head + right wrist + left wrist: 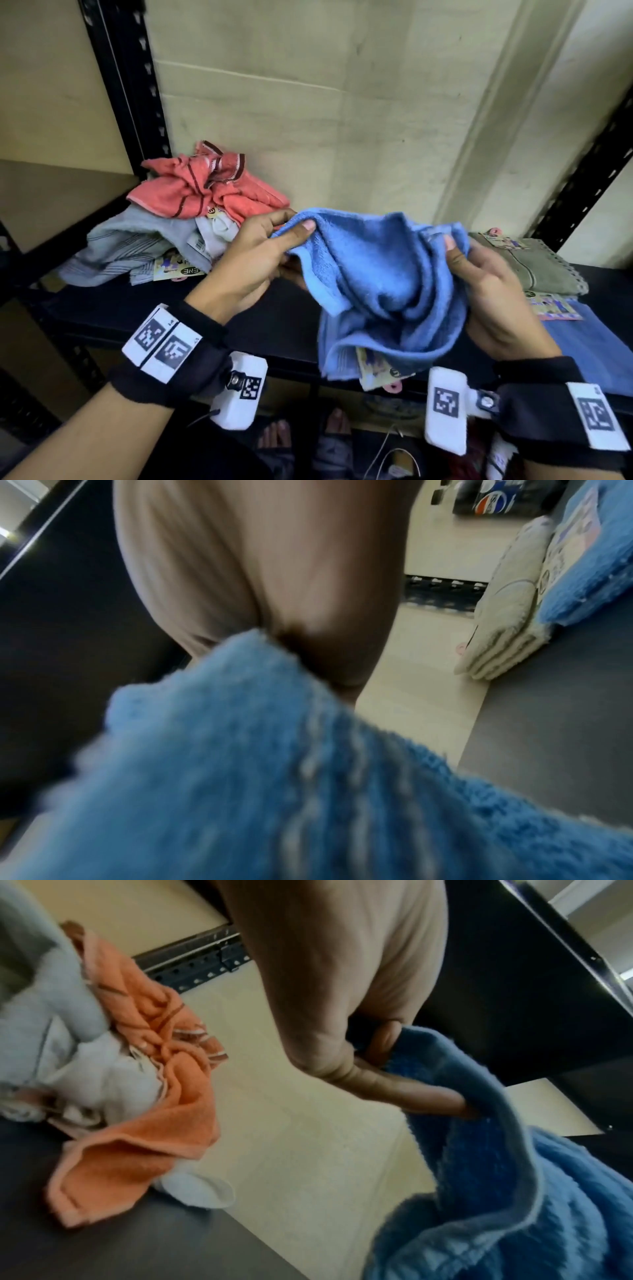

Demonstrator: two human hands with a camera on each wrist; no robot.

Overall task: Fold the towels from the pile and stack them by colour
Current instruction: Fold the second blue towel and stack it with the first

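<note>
A crumpled blue towel [383, 281] hangs in the air between both hands, above the dark shelf [144, 308]. My left hand [274, 240] pinches its upper left corner between thumb and fingers; in the left wrist view the blue towel [496, 1164] drapes from those fingers. My right hand [479, 270] grips the towel's bunched right edge, and the right wrist view is filled with blue towel [257, 777]. A paper label [376, 371] dangles from its lower end. The unfolded pile [178, 219] lies at the back left: a coral striped towel [205, 185] on top of grey and white ones.
A folded olive-green towel [534, 270] and a folded blue towel [592, 342] lie on the shelf at the right. Black slotted uprights [126, 85] frame the shelf, with a cream wall behind. Feet and cables show on the floor below the shelf.
</note>
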